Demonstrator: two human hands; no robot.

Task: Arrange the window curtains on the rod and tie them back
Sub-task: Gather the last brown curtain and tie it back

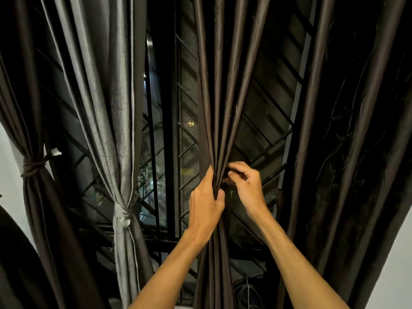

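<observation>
Two hands on glossy dark-brown curtain (pixel 219 85), gathered to tight pleats: left hand (pixel 206 206) grips bunch, right hand (pixel 247 186) pinches folds.

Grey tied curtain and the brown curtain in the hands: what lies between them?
Head view: only the window grille lies between the grey curtain and the brown curtain.

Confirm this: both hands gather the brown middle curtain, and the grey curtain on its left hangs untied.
Wrong: the head view shows the grey curtain tied back. The left hand and right hand do gather the brown middle curtain.
</observation>
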